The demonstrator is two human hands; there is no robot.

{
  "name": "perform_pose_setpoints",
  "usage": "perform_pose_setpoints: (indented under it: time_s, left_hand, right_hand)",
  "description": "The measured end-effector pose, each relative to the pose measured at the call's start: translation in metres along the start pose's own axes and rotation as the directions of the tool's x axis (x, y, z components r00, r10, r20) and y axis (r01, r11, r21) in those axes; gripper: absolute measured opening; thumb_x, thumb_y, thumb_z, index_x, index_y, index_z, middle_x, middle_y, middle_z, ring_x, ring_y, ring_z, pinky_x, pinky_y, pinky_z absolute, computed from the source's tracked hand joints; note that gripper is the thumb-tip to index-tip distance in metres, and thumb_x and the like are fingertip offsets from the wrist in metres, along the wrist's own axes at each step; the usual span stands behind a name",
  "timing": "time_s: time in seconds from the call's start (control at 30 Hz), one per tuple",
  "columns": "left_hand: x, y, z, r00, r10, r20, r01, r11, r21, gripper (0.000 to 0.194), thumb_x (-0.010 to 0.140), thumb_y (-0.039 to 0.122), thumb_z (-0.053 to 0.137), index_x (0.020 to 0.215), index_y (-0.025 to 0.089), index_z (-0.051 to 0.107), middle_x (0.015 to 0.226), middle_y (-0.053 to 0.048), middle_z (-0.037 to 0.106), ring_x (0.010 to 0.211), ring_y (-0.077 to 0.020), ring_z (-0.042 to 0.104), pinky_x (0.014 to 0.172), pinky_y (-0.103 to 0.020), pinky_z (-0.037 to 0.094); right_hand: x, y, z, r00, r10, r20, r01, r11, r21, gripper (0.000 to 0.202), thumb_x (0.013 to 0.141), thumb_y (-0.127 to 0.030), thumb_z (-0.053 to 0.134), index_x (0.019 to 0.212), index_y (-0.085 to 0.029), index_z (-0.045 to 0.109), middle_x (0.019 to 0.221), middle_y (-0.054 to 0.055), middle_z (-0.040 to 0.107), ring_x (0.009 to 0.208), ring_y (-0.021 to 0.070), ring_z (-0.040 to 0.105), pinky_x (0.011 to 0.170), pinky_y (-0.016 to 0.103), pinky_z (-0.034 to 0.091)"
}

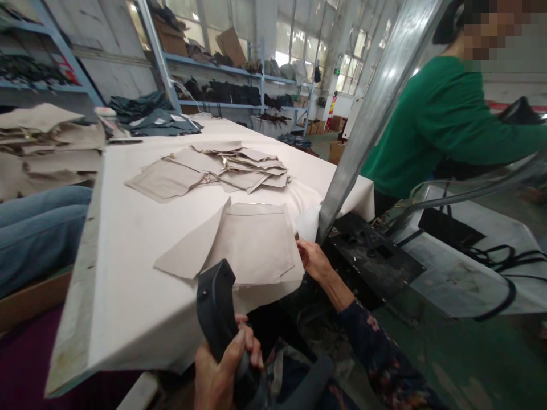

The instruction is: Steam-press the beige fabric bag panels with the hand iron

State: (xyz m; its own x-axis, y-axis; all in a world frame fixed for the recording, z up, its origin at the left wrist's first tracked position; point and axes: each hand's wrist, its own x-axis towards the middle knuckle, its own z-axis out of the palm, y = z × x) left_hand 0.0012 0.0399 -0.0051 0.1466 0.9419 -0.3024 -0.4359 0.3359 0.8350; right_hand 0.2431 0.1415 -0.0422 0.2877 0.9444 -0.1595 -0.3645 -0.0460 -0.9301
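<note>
Behind is a big room, with blue shelves (213, 65) full of goods at the top of the frame. The surface (128, 250), covered with pale cloth, fills the middle. A person in green (448, 114) is at upper right. A pile of beige pieces (171, 176) lies on the surface above centre, apart from my work, probably so I have space. My beige piece (252, 245) is at centre, near the front edge, maybe for easy reach. My left hand (209, 376), bottom centre, is closed around a black curved tool (216, 307). My right hand (316, 262) seems to pinch the piece's right edge, I think to steady it.
</note>
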Motion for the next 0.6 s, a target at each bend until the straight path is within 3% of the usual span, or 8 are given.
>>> perform_pose_setpoints:
  time_s: [0.13, 0.2, 0.27, 0.37, 0.47, 0.53, 0.6]
  left_hand:
    - [0.002, -0.001, 0.002, 1.0, -0.031, 0.001, 0.031, 1.0, 0.004, 0.034, 0.071, 0.032, 0.07, 0.094, 0.018, 0.05, 0.054, 0.006, 0.052, 0.042, -0.0116, 0.05, 0.042, -0.026, 0.043]
    - [0.004, -0.001, 0.003, 0.999, -0.037, -0.005, 0.037, 0.999, 0.006, 0.034, 0.071, 0.033, 0.07, 0.093, 0.017, 0.05, 0.054, 0.006, 0.052, 0.041, -0.0111, 0.049, 0.042, -0.025, 0.043]
    - [0.006, -0.001, 0.003, 0.999, -0.022, -0.029, 0.022, 1.0, -0.004, 0.033, 0.071, 0.034, 0.07, 0.092, 0.016, 0.051, 0.053, 0.006, 0.051, 0.04, -0.0107, 0.048, 0.04, -0.025, 0.043]
    - [0.01, -0.001, 0.004, 0.998, 0.007, -0.07, -0.009, 1.0, -0.029, 0.033, 0.07, 0.034, 0.07, 0.09, 0.015, 0.052, 0.052, 0.006, 0.05, 0.037, -0.0106, 0.047, 0.037, -0.026, 0.043]
    - [0.014, -0.002, 0.003, 0.998, 0.015, -0.067, -0.018, 0.999, -0.038, 0.033, 0.068, 0.036, 0.072, 0.087, 0.015, 0.054, 0.05, 0.006, 0.05, 0.035, -0.0109, 0.047, 0.036, -0.026, 0.043]
    - [0.017, -0.002, 0.0, 0.999, 0.016, -0.051, -0.018, 0.999, -0.043, 0.035, 0.067, 0.038, 0.073, 0.085, 0.015, 0.055, 0.049, 0.006, 0.049, 0.035, -0.0113, 0.047, 0.035, -0.027, 0.044]
    - [0.019, -0.002, -0.002, 0.999, 0.011, -0.045, -0.013, 0.999, -0.051, 0.038, 0.064, 0.041, 0.075, 0.084, 0.014, 0.056, 0.048, 0.006, 0.049, 0.033, -0.0119, 0.047, 0.034, -0.028, 0.044]
  right_hand:
    - [-0.019, 0.005, -0.009, 0.999, 0.013, -0.043, -0.018, 0.993, -0.119, 0.032, 0.073, -0.046, 0.064, 0.071, -0.014, 0.063, 0.057, 0.001, 0.06, 0.047, 0.0117, 0.053, 0.046, 0.024, 0.044]
    - [-0.023, 0.0, -0.011, 0.988, -0.122, -0.097, 0.082, 0.934, -0.349, 0.03, 0.074, -0.043, 0.063, 0.078, -0.014, 0.065, 0.068, 0.005, 0.064, 0.057, 0.0162, 0.06, 0.053, 0.027, 0.049]
    - [-0.021, -0.012, -0.008, 0.925, -0.368, -0.09, 0.241, 0.755, -0.61, 0.027, 0.077, -0.039, 0.06, 0.087, -0.014, 0.066, 0.082, 0.008, 0.067, 0.072, 0.0206, 0.064, 0.062, 0.031, 0.053]
    - [-0.007, -0.035, 0.01, 0.789, -0.606, 0.1, 0.437, 0.44, -0.785, 0.023, 0.082, -0.031, 0.055, 0.096, -0.015, 0.065, 0.096, 0.01, 0.065, 0.082, 0.0209, 0.063, 0.072, 0.032, 0.054]
    - [0.02, -0.057, 0.044, 0.726, -0.578, 0.371, 0.581, 0.228, -0.782, 0.021, 0.084, -0.024, 0.053, 0.098, -0.014, 0.064, 0.098, 0.011, 0.064, 0.085, 0.0203, 0.061, 0.077, 0.032, 0.052]
    - [0.045, -0.065, 0.071, 0.725, -0.468, 0.505, 0.623, 0.136, -0.77, 0.019, 0.084, -0.02, 0.053, 0.096, -0.013, 0.065, 0.097, 0.011, 0.064, 0.086, 0.0207, 0.06, 0.082, 0.033, 0.048]
    - [0.073, -0.066, 0.096, 0.746, -0.361, 0.559, 0.625, 0.093, -0.775, 0.018, 0.082, -0.016, 0.053, 0.093, -0.013, 0.066, 0.096, 0.012, 0.064, 0.086, 0.0218, 0.059, 0.086, 0.035, 0.044]
